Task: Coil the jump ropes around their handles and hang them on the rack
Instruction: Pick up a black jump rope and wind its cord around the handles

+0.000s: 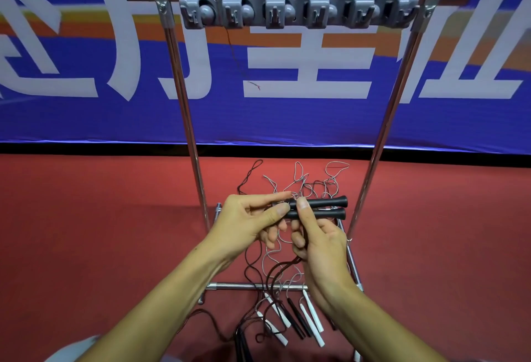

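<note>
The jump rope handles (319,208), two black ones side by side, are held in front of the rack (298,9), above the floor. The left hand (247,222) pinches their near end between thumb and fingers; the right hand (319,241) grips them from below with the thumb on top. The dark cord (275,278) hangs down into a tangle of grey and dark cords (301,183), so I think winding may pull up other ropes or make knots. The handles could also slide apart. More white and black handles (296,318) lie on the red floor (100,218). Behind stands a blue banner (86,120).
</note>
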Tool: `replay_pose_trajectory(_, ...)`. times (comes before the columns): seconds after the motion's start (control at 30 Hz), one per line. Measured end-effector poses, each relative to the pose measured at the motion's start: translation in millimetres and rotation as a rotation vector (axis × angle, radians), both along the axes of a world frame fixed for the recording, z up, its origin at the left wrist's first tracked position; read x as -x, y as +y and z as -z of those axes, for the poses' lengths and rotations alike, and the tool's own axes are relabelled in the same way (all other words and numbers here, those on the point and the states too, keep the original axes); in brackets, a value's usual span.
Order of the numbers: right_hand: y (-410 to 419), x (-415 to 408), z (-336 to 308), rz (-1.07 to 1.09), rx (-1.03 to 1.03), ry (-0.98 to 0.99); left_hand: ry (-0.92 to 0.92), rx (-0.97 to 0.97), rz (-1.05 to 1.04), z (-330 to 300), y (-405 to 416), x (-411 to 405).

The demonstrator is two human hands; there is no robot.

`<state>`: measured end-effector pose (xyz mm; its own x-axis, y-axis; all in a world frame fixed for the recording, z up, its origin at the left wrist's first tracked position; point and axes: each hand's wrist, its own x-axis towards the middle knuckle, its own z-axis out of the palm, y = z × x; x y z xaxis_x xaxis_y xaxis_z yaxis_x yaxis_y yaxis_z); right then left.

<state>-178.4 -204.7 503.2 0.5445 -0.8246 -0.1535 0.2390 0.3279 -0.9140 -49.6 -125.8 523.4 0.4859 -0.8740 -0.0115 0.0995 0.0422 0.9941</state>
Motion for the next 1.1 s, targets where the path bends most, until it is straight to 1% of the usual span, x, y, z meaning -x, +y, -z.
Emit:
replay_pose_trajectory(0.13, -2.3, 3.7, -2.3, -0.066, 0.082, 0.064, 0.022, -0.009, -0.030, 0.8, 0.6, -2.0)
replay_pose_trajectory(0.27, -7.1, 8.9, -4.1, -0.221, 0.259, 0.047, 0.151, 0.018, -0.055, -1.2, 3.4, -9.2)
replay_pose_trajectory(0.33, -8.6, 11.3, -5.0, -0.260, 0.342, 0.081, 0.158, 0.033, -0.055, -1.9, 4.9, -11.1)
replay_pose_trajectory(0.43, -7.7, 11.4, 0.7, -0.188, 0.519, 0.224, 0.140, 0.059, -0.071, 0.1, 3.7, -9.7)
replay_pose_trajectory(0.5, -0.9, 9.0, -0.5, -0.192, 0.637, 0.323, 0.113, 0.075, -0.104, 2.0, 1.4, -7.6)
replay_pose_trajectory(0.63, 4.2, 11.7, -18.4, -0.418, 0.700, 0.406, -0.066, 0.046, -0.136, 5.7, 0.6, -8.0)
replay_pose_trajectory(0.7, -5.1, 18.2, -23.2, -0.448, 0.867, 0.537, -0.153, 0.012, -0.137, 7.0, 1.6, -11.6)
replay_pose_trajectory(0.83, -16.0, 31.0, -32.8, -0.307, 1.191, 0.912, -0.201, -0.004, -0.137, 8.5, -0.2, -14.5)
replay_pose_trajectory(0.9, -20.0, 32.9, -39.1, -0.294, 1.407, 1.045, -0.234, -0.017, -0.125, 9.3, -1.4, -14.4)
replay_pose_trajectory(0.93, -23.4, 33.4, -42.4, -0.300, 1.499, 1.068, -0.250, -0.022, -0.114, 9.4, -1.2, -14.8)
replay_pose_trajectory(1.0, -33.3, 35.5, -48.6, -0.335, 1.574, 1.064, -0.276, -0.034, -0.084, 8.5, -0.8, -15.8)
replay_pose_trajectory(1.03, -38.6, 36.4, -50.3, -0.355, 1.567, 1.028, -0.289, -0.040, -0.072, 7.9, -0.5, -16.3)
replay_pose_trajectory(1.1, -47.9, 39.1, -51.9, -0.361, 1.456, 0.874, -0.318, -0.058, -0.045, 7.4, -0.3, -17.7)
